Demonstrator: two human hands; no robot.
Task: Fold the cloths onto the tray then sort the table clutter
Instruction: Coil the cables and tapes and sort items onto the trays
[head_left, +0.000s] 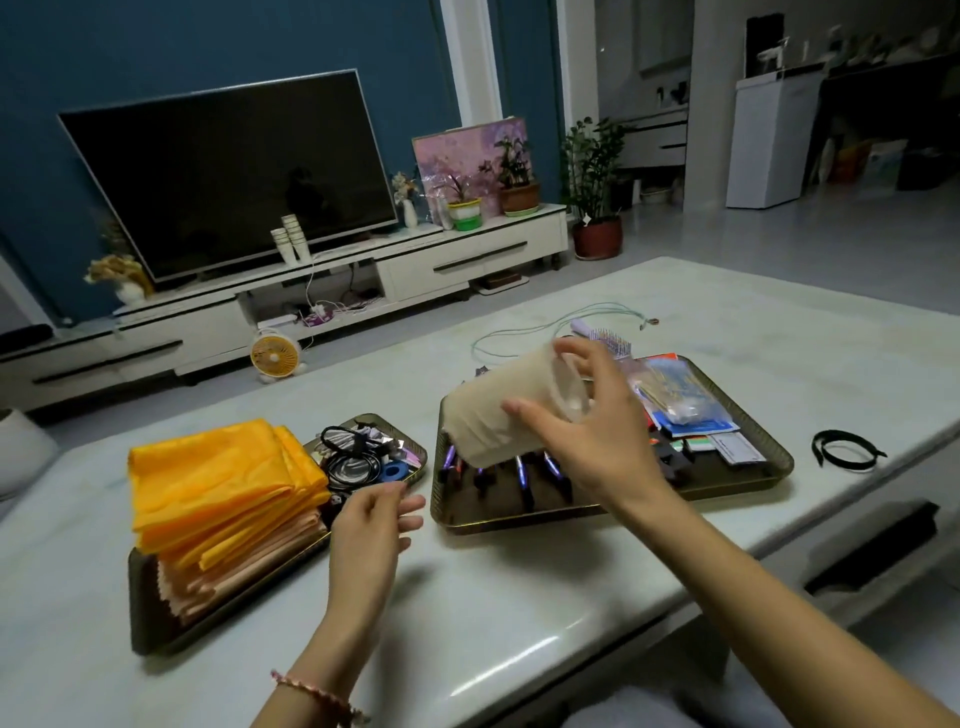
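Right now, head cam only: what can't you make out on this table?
All head view.
Blurred by motion: beige cylinder in the right hand; contents and material unclear.
Partly hidden under that cylinder: pens on the large tray; count unclear.
Too small, tangled: clutter beside the yellow cloths.
Too small to read: print on the cards at the tray's right end.

The beige cup (506, 415) in my right hand (597, 441) covers the tops of the pens (522, 478). My cloths (218, 478) hide most of the left tray (150, 623). The odds and ends (363, 452) behind them are too jumbled to name. My left hand (371, 525) is blurred at the fingertips.
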